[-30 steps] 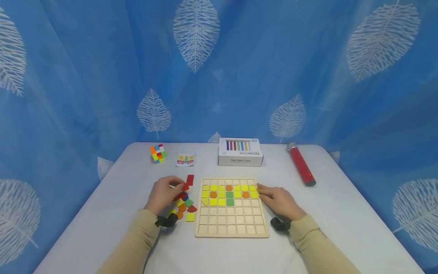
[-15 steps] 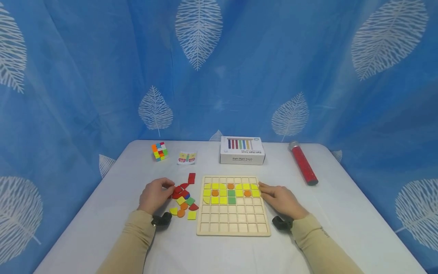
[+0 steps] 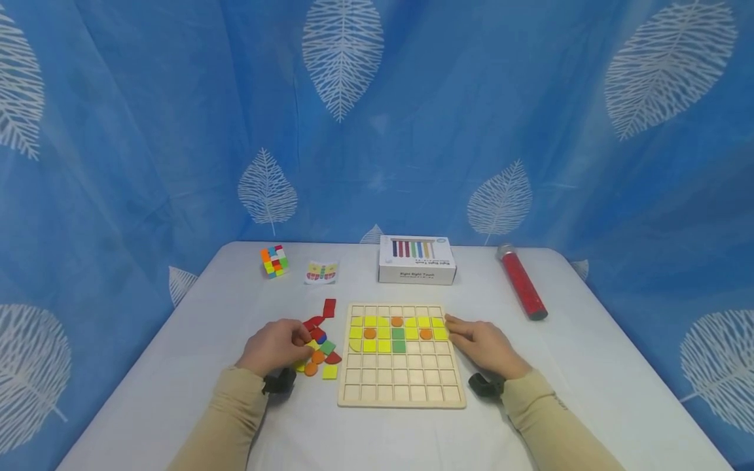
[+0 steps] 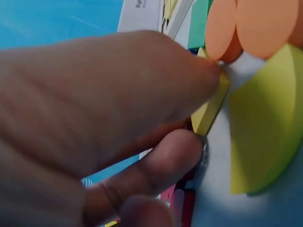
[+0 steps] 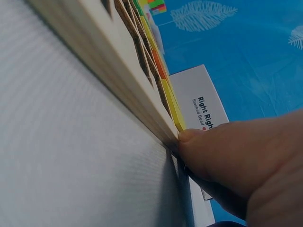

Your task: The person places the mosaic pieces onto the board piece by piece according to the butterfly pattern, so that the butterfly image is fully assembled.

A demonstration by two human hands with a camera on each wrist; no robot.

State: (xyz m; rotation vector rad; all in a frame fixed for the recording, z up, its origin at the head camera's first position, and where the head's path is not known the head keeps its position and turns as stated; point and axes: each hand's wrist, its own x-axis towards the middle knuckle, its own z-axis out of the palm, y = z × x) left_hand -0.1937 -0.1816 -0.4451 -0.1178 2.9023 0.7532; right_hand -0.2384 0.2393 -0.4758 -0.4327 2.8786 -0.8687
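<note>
My left hand is over the pile of loose pieces left of the wooden grid board. In the left wrist view its thumb and a finger pinch a yellow piece, beside orange discs and a yellow curved piece. Red pieces lie just beyond this hand. The board's upper rows hold yellow, orange and green pieces. My right hand touches the board's right edge with fairly straight fingers; the right wrist view shows the thumb against the board's corner.
Toward the back of the white table stand a colourful cube, a small pattern card and a white box. A red tube with a silvery end lies at the back right. Blue leaf-print cloth surrounds the table.
My left hand has moved from the red pieces toward me, to the yellow ones, and its fingers have closed on one. My right hand stays at the board's edge.
</note>
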